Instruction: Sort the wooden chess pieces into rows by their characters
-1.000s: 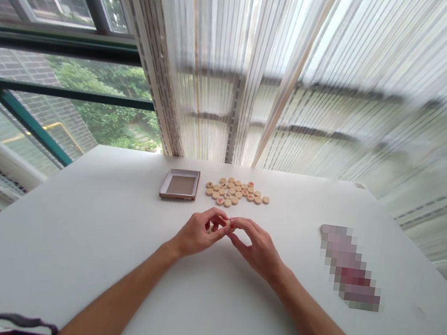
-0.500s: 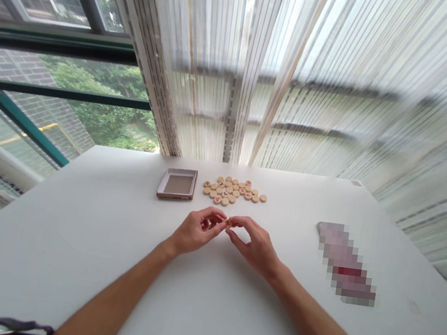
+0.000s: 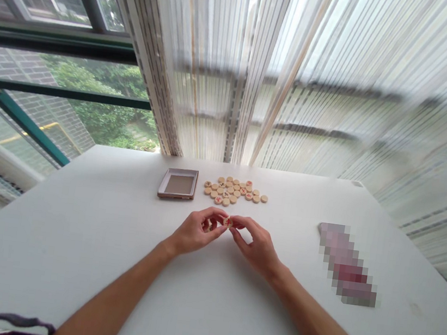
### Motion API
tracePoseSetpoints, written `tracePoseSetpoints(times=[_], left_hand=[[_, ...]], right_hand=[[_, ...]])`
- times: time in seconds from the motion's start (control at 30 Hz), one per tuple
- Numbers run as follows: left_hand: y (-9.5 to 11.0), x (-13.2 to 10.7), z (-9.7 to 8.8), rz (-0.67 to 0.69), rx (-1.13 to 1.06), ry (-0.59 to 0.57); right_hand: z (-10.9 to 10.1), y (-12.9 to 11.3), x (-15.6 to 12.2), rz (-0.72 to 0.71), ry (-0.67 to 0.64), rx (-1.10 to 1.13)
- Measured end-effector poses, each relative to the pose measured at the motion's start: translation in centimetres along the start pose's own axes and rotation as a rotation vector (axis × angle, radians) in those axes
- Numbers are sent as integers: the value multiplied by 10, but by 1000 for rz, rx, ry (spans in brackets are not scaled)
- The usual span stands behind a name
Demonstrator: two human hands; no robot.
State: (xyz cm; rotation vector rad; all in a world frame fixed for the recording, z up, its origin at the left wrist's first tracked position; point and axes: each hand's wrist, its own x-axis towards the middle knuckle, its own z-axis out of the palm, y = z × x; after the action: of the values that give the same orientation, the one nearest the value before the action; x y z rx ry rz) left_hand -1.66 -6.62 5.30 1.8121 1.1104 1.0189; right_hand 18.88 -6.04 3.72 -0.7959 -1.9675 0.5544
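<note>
A round wooden Chinese chess piece (image 3: 228, 222) with a red character is held up between my two hands, its face towards me. My left hand (image 3: 194, 230) pinches it from the left, and what looks like a second piece (image 3: 209, 226) with a dark mark sits under its curled fingers. From the right, the fingertips of my right hand (image 3: 256, 244) close on the same red piece. Just beyond both hands lies a loose cluster of Chinese chess pieces (image 3: 237, 193) on the white table (image 3: 197, 307). Several show red or black characters; others are blank side up.
An open shallow box (image 3: 159, 187) with a brown rim stands left of the cluster. A pixelated flat object (image 3: 345, 260) lies on the right of the table. A sheer striped curtain (image 3: 322, 103) and a window (image 3: 60, 93) border the far edge. A dark strap (image 3: 9, 319) shows at bottom left.
The red-marked piece between my fingertips has turned so its face shows more squarely. My right fingers have shifted slightly on it; my left hand stays nearly still.
</note>
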Motion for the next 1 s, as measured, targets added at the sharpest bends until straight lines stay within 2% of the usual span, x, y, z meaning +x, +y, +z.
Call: tracePoseSetpoints(times=[0.6,1.0], left_hand=[[0,-2,0,61,75,2],[-4,-6,5,148,166,10]], right_hand=[[0,-3,-1,54,28,17],[0,-4,-2,121,-19,59]])
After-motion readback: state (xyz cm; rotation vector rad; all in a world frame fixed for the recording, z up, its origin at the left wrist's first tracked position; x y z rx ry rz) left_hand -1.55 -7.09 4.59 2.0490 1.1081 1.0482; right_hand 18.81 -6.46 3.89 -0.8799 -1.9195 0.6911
